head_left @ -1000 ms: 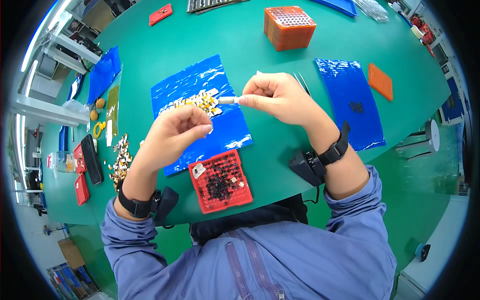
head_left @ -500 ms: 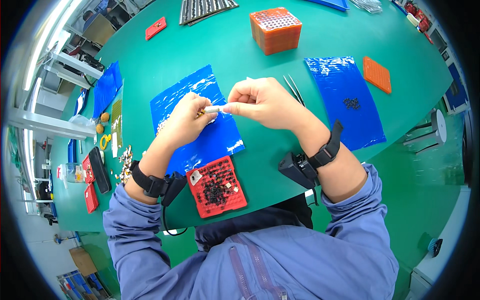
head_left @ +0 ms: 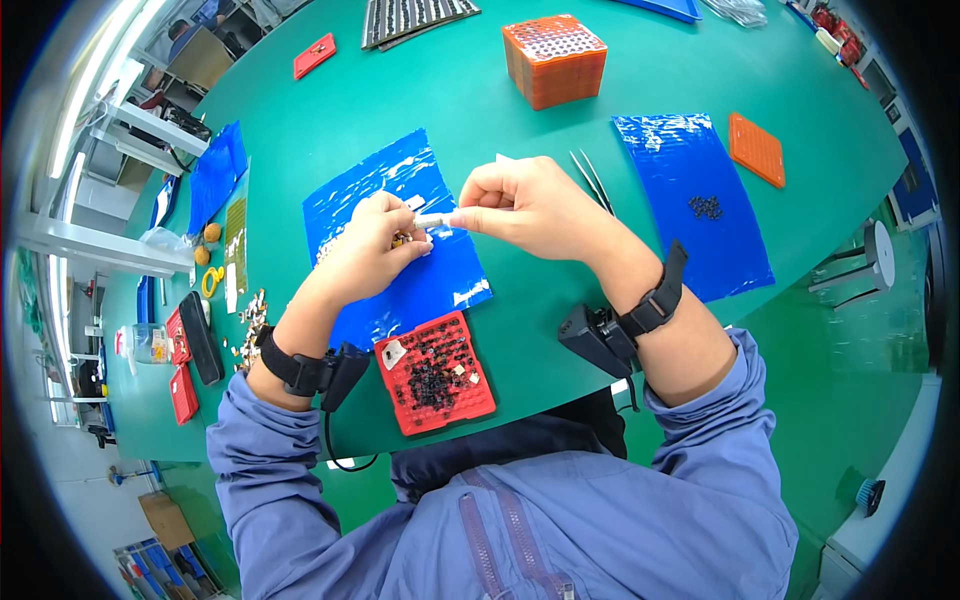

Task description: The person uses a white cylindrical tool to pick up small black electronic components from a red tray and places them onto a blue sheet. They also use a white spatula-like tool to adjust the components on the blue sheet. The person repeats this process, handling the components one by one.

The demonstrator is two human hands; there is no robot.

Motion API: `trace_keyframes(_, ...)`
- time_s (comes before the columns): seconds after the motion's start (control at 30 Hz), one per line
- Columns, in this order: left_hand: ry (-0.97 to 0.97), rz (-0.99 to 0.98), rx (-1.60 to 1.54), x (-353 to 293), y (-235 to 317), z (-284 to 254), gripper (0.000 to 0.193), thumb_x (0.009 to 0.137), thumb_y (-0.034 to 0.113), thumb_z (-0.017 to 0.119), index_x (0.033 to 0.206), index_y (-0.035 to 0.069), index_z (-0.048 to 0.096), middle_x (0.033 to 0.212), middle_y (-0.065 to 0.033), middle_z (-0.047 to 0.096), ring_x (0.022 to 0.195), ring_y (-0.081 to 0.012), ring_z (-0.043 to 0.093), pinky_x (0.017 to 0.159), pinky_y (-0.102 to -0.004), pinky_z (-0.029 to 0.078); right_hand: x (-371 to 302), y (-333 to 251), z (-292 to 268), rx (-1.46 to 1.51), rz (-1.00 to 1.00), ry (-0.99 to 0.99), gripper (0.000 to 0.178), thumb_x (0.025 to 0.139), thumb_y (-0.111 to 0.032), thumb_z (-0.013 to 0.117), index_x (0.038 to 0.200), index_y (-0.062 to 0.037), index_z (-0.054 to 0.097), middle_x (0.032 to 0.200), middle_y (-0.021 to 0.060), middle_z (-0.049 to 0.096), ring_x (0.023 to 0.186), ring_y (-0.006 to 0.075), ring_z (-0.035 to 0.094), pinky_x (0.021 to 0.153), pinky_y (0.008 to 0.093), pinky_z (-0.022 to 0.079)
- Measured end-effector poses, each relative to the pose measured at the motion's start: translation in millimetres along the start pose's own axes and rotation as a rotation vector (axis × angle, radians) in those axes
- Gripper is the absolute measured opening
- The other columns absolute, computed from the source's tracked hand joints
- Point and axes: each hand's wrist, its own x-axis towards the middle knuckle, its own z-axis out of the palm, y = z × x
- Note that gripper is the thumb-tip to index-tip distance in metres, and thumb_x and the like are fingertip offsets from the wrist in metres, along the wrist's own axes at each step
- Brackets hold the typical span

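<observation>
My right hand (head_left: 530, 208) is closed in a pinch at one end of a short white strip (head_left: 432, 221); its exact kind is too small to tell. The strip's other end reaches the fingers of my left hand (head_left: 372, 248), which are curled round several small white and gold pieces (head_left: 402, 239), partly hidden. Both hands are raised over the left blue sheet (head_left: 425, 280), where more small pale pieces show beside the left hand. Tweezers (head_left: 594, 182) lie on the table just beyond my right forearm.
Near me is a red tray (head_left: 436, 374) of small black parts. The right blue sheet (head_left: 690, 160) bears a cluster of black parts (head_left: 705, 207). Stacked orange trays (head_left: 555, 65) stand at the back, with one orange tray (head_left: 757, 150) at right. Loose pieces (head_left: 252, 325) lie left.
My left thumb has moved down, away from the white strip, and the left fingers have loosened a little. The right hand keeps its pinch, almost unmoved.
</observation>
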Motion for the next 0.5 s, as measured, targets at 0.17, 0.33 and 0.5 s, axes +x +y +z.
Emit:
trace_keyframes(0.17,-0.013,-0.002,0.07,3.5,2.2,5.6,0.015,0.079,0.013,0.067,0.087,0.004,0.06,0.092,-0.0107,0.048,0.092,-0.0252,0.047,0.08,-0.0348,0.04,-1.1,4.1,1.8,-0.006,-0.017,0.002,0.02,0.08,-0.022,0.069,0.079,-0.0028,0.064,0.064,0.0046,0.059,0.056,0.0102,0.051,0.05,0.0251,0.04)
trace_keyframes(0.33,0.051,-0.007,0.067,4.3,1.5,9.1,0.018,0.077,0.013,0.068,0.09,0.004,0.059,0.091,-0.011,0.048,0.091,-0.0262,0.047,0.08,-0.0355,0.04,-1.3,3.4,1.5,-0.042,-0.011,-0.004,0.019,0.081,-0.022,0.069,0.079,-0.0035,0.063,0.063,0.0016,0.057,0.055,0.0076,0.047,0.049,0.0236,0.038)
trace_keyframes(0.5,0.13,-0.005,0.12,-0.3,-2.0,8.4,0.02,0.077,0.012,0.068,0.093,0.004,0.057,0.094,-0.0111,0.05,0.093,-0.0267,0.048,0.081,-0.036,0.041,0.0,5.2,4.0,-0.019,0.02,-0.023,0.019,0.082,-0.02,0.068,0.078,-0.0029,0.063,0.061,-0.001,0.055,0.055,0.0056,0.045,0.048,0.0228,0.036)
